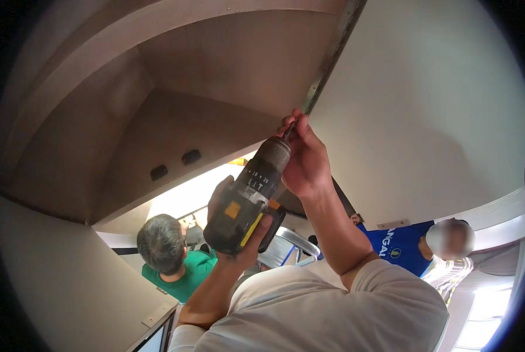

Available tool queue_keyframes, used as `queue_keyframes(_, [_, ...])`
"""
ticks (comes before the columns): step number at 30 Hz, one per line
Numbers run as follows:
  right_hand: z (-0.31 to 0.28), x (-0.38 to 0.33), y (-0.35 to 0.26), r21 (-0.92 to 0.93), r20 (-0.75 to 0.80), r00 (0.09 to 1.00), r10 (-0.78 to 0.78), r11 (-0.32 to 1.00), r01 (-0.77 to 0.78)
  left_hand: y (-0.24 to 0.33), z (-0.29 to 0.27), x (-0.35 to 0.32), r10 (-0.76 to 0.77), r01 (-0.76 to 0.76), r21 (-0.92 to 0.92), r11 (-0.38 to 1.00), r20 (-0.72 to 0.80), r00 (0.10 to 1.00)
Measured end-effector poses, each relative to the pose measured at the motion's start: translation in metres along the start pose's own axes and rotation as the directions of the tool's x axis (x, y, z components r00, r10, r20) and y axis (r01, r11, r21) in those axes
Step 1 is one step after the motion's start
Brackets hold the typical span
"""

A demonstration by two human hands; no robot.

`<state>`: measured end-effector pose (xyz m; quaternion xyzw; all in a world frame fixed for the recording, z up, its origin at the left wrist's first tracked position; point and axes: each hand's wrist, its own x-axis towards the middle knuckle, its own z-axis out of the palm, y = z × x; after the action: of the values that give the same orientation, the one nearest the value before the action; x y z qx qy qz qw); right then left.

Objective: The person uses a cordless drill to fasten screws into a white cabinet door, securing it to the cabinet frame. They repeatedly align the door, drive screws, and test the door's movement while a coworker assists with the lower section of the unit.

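The left hand is wrapped around the drill, which slants up and to the right — its bit pointing away from the person. Beyond the drill's nose, the right hand has thumb and fingers closed around the bit's far end; whether they also pinch a screw, I cannot tell. Above the drill runs a metal strip, with a pale panel to its right and a brown cabinet to its left — a person in green is left of it, lower down.
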<state>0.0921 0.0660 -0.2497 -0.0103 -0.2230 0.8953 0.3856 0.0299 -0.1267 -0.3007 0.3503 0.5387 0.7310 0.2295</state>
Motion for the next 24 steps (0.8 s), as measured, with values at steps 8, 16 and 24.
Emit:
queue_keyframes(8, [0.018, 0.016, -0.016, 0.170, -0.029, 0.999, 0.037, 0.985, -0.031, 0.012, 0.021, 0.028, 0.251, -0.254, 0.140, 0.957, 0.035, 0.967])
queue_keyframes(16, [0.012, 0.051, -0.018, 0.033, -0.041, 0.997, -0.060, 0.998, 0.062, 0.016, 0.043, 0.068, 0.224, -0.227, 0.106, 0.968, 0.041, 0.974])
queue_keyframes(24, [0.015, 0.078, -0.024, 0.110, -0.079, 0.987, -0.143, 0.982, 0.151, 0.008, 0.053, 0.110, 0.393, -0.409, 0.111, 0.906, 0.142, 0.909])
